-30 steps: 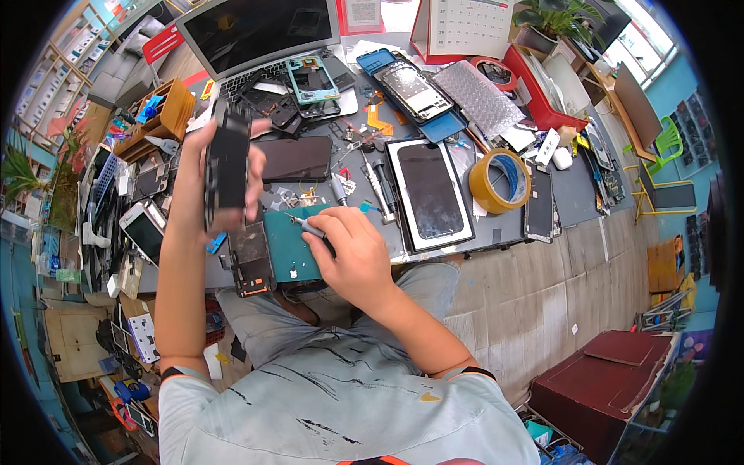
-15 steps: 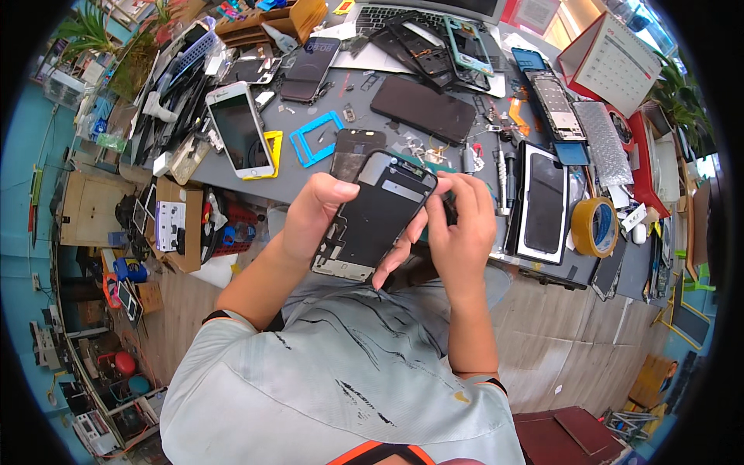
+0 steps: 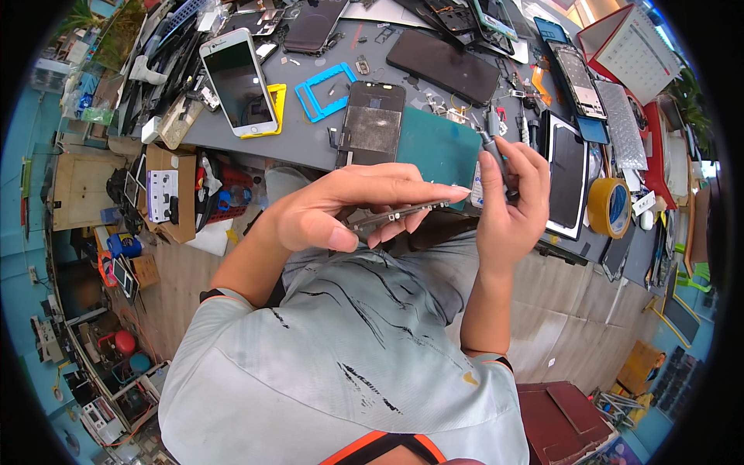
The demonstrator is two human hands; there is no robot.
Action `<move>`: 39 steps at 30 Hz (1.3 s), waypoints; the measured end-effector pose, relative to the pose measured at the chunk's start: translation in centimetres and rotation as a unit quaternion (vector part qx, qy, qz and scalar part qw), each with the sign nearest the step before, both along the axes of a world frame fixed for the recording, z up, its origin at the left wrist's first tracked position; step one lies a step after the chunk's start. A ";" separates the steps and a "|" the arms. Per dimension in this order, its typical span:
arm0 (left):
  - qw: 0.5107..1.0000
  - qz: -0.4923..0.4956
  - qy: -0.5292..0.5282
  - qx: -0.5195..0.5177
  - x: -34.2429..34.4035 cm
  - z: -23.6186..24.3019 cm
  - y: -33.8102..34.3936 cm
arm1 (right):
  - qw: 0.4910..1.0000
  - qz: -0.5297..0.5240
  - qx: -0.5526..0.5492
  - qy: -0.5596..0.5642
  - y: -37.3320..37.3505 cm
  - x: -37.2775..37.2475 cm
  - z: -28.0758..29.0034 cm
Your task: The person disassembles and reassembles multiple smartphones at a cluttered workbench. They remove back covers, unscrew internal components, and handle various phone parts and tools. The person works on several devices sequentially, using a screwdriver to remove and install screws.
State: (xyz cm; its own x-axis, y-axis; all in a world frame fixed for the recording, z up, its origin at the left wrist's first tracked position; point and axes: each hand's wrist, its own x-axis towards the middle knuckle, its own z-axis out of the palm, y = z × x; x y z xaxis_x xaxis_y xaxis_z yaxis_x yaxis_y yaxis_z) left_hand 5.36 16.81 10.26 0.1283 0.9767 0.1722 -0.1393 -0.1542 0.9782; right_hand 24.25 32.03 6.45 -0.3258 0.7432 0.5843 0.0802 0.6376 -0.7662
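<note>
My left hand (image 3: 316, 208) is closed on a phone screen assembly (image 3: 404, 214), gripped between thumb and fingers. The assembly is turned nearly edge-on, so its faces are mostly hidden. To its right, my right hand (image 3: 508, 221) is closed round a dark grey screwdriver (image 3: 494, 153), which stands roughly upright between thumb and fingers. Beyond my hands, on the grey desk (image 3: 302, 143), lies a black phone part (image 3: 372, 124) with a worn grey patch. A teal work mat (image 3: 438, 143) lies beside it, partly behind my right hand.
A white phone (image 3: 242, 85) rests on a yellow frame at the left, near a blue plastic frame (image 3: 325, 91). A dark phone (image 3: 442, 66) lies farther back. At the right are a boxed phone (image 3: 567, 174), yellow tape (image 3: 608, 208), bubble wrap (image 3: 622, 124) and a desk calendar (image 3: 632, 50).
My right hand has left the screen assembly, moved right and taken hold of the screwdriver. My left hand has tipped the assembly from face-up to edge-on. The view has shifted slightly.
</note>
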 end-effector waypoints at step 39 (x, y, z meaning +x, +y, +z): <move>0.886 -0.228 -0.366 -0.170 1.4 -2.5 -1.6 | 0.870 0.467 -0.072 -0.140 4.5 5.0 10.4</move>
State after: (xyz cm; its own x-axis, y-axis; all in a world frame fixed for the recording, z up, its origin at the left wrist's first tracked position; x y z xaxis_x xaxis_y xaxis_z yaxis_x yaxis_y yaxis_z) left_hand 6.75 15.19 7.78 0.4984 0.8634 0.0786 -0.7281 0.3676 0.5785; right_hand 29.26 36.54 16.83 -0.9414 0.1366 0.3085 -0.2260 0.4237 -0.8772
